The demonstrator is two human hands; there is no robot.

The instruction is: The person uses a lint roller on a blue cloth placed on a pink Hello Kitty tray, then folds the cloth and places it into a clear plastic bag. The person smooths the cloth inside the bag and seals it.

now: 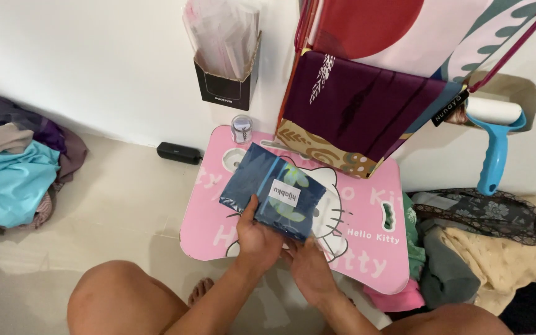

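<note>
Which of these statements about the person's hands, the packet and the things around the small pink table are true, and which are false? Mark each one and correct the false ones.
1. Both hands hold the dark blue cloth packet over the pink table. True: the left hand and the right hand grip its near edge.
2. The packet bears a white label. True.
3. The lint roller by the wall has a red handle. False: the handle is blue.
4. A small clear jar stands at the table's far edge. True.
5. The black box with clear plastic bags lies flat on the floor. False: it sits upright against the wall.
</note>
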